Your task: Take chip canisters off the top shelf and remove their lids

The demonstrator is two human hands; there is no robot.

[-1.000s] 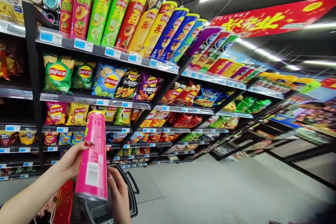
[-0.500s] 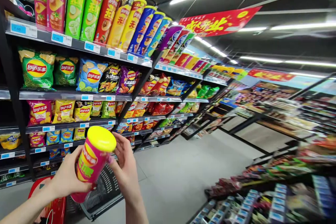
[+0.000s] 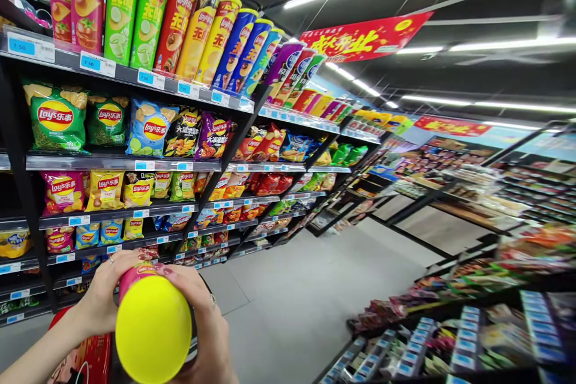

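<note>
A pink chip canister with a yellow lid (image 3: 153, 330) is held low in front of me, its lid tilted toward the camera. My left hand (image 3: 101, 291) wraps around its left side. On the other side, my right hand (image 3: 200, 306) grips it, fingers curled over the top of the tube. Most of the canister's body is hidden behind the lid and my hands. Beneath it, part of a red basket or cart (image 3: 85, 354) shows at the lower left.
Shelves to the left carry chip canisters (image 3: 121, 9) on top and chip bags (image 3: 56, 117) below, with price tags along the edges. Grey floor (image 3: 279, 306) stretches ahead. A slanted display of packaged goods (image 3: 450, 336) stands at the lower right. A red banner (image 3: 366, 36) hangs above.
The canister has tipped so that its yellow lid now faces the camera. My right hand has closed on it, where before its fingers were looser beside the tube.
</note>
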